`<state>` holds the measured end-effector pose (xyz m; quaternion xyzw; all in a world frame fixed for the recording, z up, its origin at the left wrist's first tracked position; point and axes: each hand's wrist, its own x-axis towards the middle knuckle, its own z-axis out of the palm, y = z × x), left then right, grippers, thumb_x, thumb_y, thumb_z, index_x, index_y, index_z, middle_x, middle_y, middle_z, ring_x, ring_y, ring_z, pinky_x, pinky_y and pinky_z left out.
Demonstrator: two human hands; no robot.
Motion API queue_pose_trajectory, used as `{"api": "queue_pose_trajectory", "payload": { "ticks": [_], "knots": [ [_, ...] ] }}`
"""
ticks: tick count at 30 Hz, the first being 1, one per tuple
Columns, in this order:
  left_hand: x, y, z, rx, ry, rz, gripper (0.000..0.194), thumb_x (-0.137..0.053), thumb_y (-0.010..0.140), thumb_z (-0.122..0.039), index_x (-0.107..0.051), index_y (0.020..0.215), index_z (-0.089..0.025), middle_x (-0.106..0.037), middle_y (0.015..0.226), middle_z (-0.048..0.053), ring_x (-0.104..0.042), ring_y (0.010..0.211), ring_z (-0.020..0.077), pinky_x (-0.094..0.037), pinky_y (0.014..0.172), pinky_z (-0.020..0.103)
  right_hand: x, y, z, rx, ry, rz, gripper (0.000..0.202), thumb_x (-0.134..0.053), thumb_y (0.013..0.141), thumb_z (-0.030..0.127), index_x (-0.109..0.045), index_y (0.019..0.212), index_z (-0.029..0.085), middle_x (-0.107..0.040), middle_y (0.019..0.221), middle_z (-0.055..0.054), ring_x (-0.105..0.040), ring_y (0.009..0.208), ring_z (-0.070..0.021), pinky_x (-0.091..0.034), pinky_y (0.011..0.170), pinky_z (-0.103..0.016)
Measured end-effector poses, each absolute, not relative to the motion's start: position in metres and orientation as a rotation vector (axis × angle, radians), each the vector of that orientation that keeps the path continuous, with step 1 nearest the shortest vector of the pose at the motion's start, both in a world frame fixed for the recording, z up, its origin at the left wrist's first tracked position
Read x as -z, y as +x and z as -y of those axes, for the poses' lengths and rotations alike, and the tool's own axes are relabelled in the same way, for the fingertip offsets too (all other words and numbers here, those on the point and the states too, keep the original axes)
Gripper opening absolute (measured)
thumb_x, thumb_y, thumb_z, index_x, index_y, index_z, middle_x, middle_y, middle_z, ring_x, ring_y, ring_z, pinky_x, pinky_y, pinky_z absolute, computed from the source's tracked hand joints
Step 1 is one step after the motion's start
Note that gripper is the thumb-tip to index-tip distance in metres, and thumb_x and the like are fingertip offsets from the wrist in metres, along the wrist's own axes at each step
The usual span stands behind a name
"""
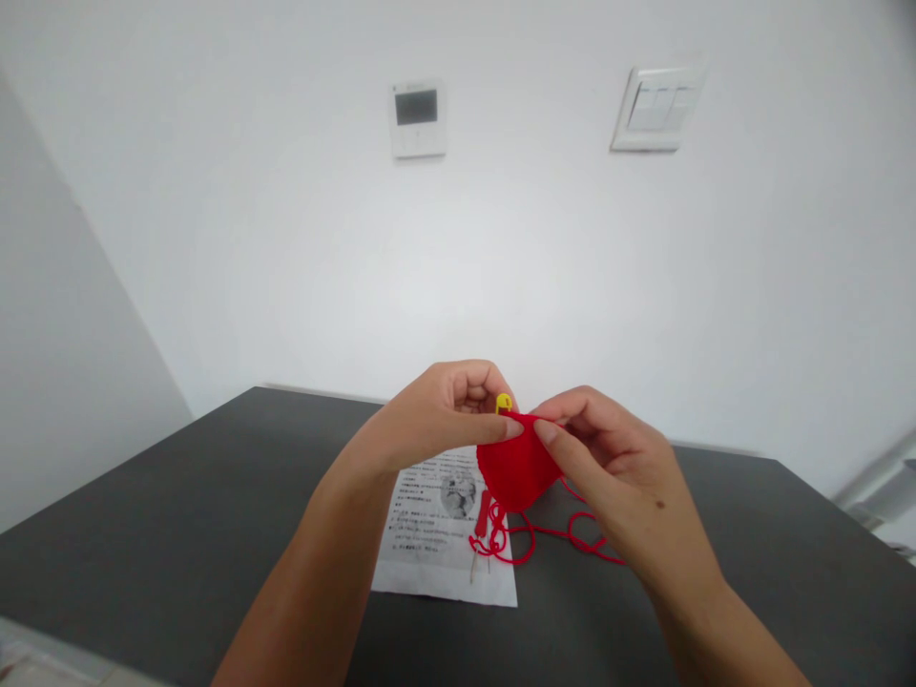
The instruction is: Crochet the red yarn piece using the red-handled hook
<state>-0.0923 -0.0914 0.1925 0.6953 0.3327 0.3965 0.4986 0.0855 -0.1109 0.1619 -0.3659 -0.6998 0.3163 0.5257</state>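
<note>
Both hands, left (505, 405) and right (548, 420), pinch the top edge of the red cloth (516, 468) between thumb and fingers, above the paper (436, 568) on the desk (286, 477). Its rounded end points down, toward the person; I cannot tell its long axis. The paper's print is too blurred to read.

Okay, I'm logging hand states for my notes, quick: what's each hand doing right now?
Left hand: closed, pinching the red piece near the yellow clip.
Right hand: closed, pinching the same piece's top edge.
</note>
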Motion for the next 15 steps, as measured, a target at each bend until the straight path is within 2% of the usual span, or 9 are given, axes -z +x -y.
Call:
{"api": "queue_pose_trajectory", "payload": {
  "ticks": [7,15],
  "knots": [
    [-0.1919,-0.0955,0.09,-0.932,1.668,-0.81,0.019,-0.072,0.07,-0.024,-0.055,0.073,-0.015,-0.057,0.063,-0.003,-0.048,0.056,0.0067,-0.036,0.055,0.021,-0.1575,0.0874,0.1099,-0.769,-0.875,1.641,0.013,-0.057,0.087,0.027,-0.062,0.078,0.02,-0.061,0.065,0.001,-0.052,0.056,-0.0113,-0.041,0.051,-0.021],
    [-0.1908,-0.0974,0.0902,-0.95,1.656,-0.812,0.019,-0.07,0.07,-0.022,-0.053,0.072,-0.015,-0.057,0.062,-0.004,-0.047,0.055,0.0059,-0.035,0.054,0.02,-0.1572,0.0853,0.1094,-0.849,-0.849,1.623,0.012,-0.058,0.087,0.029,-0.063,0.082,0.019,-0.062,0.065,0.001,-0.053,0.056,-0.0109,-0.041,0.051,-0.02]
  ]
}}
